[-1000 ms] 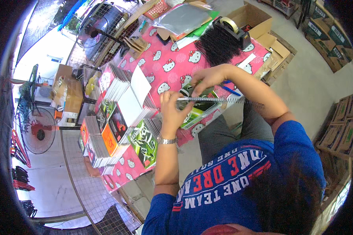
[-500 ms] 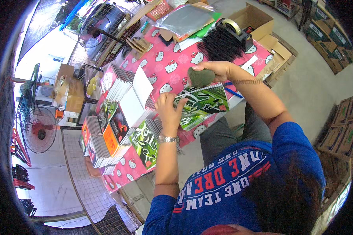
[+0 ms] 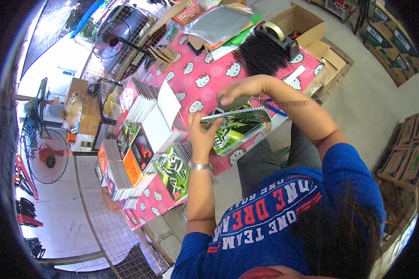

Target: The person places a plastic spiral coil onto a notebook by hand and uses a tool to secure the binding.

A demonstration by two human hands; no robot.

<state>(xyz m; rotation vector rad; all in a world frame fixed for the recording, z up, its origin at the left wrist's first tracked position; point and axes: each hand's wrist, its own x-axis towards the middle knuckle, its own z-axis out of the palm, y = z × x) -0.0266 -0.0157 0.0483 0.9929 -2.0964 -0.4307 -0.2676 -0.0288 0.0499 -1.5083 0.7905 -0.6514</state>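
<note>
A green-and-black notebook point(image 3: 242, 130) lies at the table's near edge, a row of punched holes or coil along its far side. My left hand point(image 3: 202, 132) grips its left end, thumb on the cover. Above the far edge, my right hand point(image 3: 244, 90) is bent over a dark olive rounded pad point(image 3: 238, 103), mostly covered by the fingers; its exact kind is unclear. A thin dark spiral coil point(image 3: 293, 102) shows beside my right wrist. Next to the notebook's right end is a blue tool or pen point(image 3: 277, 109).
Stacks of notebooks point(image 3: 116, 162) fill the table's left side, a green one point(image 3: 172, 172) nearest me. Toward the back lie a pile of black coils point(image 3: 256, 56), a tape dispenser point(image 3: 284, 39) and plastic-covered sheets point(image 3: 219, 23). An open carton point(image 3: 302, 23) stands behind; fans point(image 3: 49, 156) are at left.
My right hand has turned over and lowered with the olive pad toward the notebook's punched edge, moving slightly left. The notebook's far edge has tilted up; my left hand stays at its left end.
</note>
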